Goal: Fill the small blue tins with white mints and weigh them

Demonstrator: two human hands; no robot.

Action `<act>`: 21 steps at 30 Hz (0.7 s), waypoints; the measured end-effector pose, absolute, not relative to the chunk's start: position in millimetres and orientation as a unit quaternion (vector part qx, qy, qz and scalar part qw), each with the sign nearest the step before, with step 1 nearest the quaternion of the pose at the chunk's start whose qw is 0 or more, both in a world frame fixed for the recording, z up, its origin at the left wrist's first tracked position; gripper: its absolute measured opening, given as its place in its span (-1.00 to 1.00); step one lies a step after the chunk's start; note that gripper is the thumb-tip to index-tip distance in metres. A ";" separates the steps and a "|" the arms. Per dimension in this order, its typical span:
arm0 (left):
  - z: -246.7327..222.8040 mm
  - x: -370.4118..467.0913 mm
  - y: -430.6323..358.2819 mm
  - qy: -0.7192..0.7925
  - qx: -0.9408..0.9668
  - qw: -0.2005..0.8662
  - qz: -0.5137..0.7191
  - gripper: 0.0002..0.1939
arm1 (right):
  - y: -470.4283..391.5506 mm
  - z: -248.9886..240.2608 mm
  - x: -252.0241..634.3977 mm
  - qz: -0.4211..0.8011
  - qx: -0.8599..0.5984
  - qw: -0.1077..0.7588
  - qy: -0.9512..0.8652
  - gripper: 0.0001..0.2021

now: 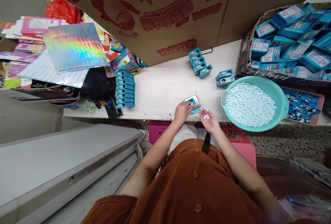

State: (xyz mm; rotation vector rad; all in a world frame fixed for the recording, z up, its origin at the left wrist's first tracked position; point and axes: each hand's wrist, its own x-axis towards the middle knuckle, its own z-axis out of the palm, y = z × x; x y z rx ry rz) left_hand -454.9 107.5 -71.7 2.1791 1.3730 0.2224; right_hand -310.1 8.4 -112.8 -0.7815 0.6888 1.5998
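A small silver digital scale [197,103] lies near the table's front edge, with a blue candy box [190,100] on its plate. My left hand [182,111] is over the scale's left side, its fingertips pinched together at the box. Whatever those fingertips hold is too small to make out. Beside the scale's front right corner, my right hand [210,122] is turned palm up. Several white candies [206,117] rest in that palm. To the right stands a turquoise basin [280,94] holding a heap of pale candies [249,105].
Blue boxes stand in a row [125,91] at left, with another group [199,63] at the back and a pair [225,78] near the basin. A carton of blue boxes [292,41] and a tray of blue caps [301,103] are at right. A large cardboard carton [176,13] stands behind.
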 end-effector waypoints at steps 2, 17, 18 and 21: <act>-75.8 -453.8 123.1 0.513 0.818 0.258 0.017 -0.91 | 8.9 -113.5 -312.3 0.674 -0.334 0.586 0.303 -0.75; -92.0 -453.8 143.8 0.437 0.857 0.272 0.034 -0.78 | 13.5 -111.4 -339.8 0.617 -0.312 0.643 0.329 -0.75; -90.9 -456.3 142.1 0.433 0.858 0.272 0.052 -0.76 | 14.4 -110.2 -340.7 0.616 -0.312 0.644 0.329 -0.75; -84.6 -463.6 130.4 0.407 0.861 0.293 0.087 -0.80 | 17.7 -106.8 -343.8 0.614 -0.313 0.648 0.325 -0.75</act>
